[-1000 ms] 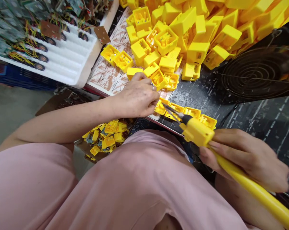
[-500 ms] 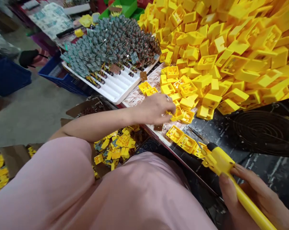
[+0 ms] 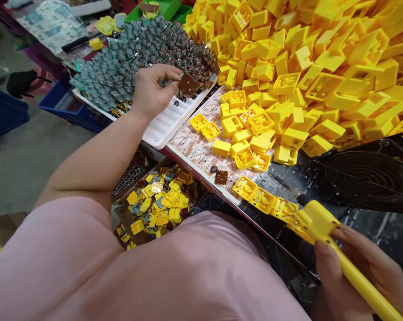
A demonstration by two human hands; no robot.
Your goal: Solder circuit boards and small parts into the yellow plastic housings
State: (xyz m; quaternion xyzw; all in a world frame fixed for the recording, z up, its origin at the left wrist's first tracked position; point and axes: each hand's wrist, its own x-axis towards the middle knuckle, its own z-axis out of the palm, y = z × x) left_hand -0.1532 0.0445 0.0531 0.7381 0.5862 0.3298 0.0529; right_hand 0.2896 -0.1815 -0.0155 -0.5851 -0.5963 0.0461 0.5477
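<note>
My left hand point(image 3: 154, 91) hovers over the white foam tray point(image 3: 159, 133), thumb and fingers closed on a small brown circuit board point(image 3: 188, 84). Dark round parts show just beneath that board. In my right hand point(image 3: 358, 267), at the lower right, is a yellow soldering iron point(image 3: 322, 220); its black collar points up and left, and its tip is hard to make out. Open yellow plastic cases point(image 3: 262, 200) stand in a row along the bench edge beside the iron. Another brown board point(image 3: 221, 177) lies at the left end of that row, with a black disc point(image 3: 214, 169) touching or nearly touching it.
Many grey-green circuit boards point(image 3: 111, 67) crowd the tray. A large heap of yellow cases point(image 3: 288, 71) covers the back right. A black fan-like grille point(image 3: 368, 178) stands at the right. Below the bench edge, a carton holds yellow pieces point(image 3: 164, 200). A blue crate point(image 3: 67, 107) sits left.
My left hand has left the loose yellow cases and moved up-left to the tray, where it now holds a brown board. The view has swung left and up. My right hand keeps the iron.
</note>
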